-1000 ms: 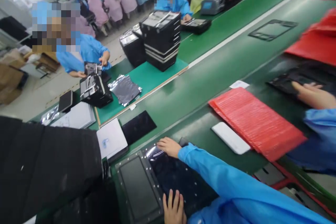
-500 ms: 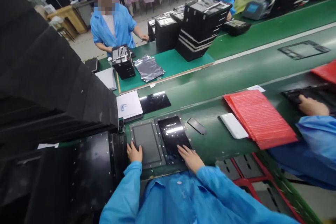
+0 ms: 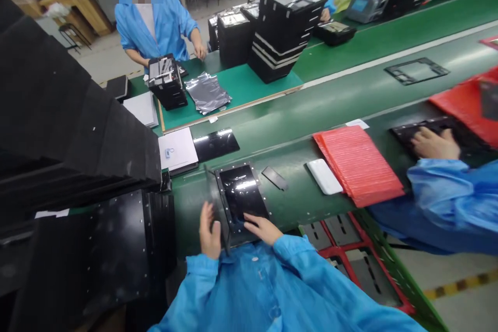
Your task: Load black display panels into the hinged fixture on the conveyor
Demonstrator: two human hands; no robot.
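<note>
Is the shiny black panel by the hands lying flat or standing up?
Lying flat: the shiny black panel sits on the green belt, the right hand on its near edge.

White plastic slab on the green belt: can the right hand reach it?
Probably yes: the right hand on the glossy black panel has only green belt between it and the white plastic slab.

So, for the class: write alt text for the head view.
The person's right hand rests on a glossy black panel on a green conveyor belt, their left hand raised beside it. A stack of red sleeves lies to the right, where a co-worker's hand rests on a black tray.
</note>
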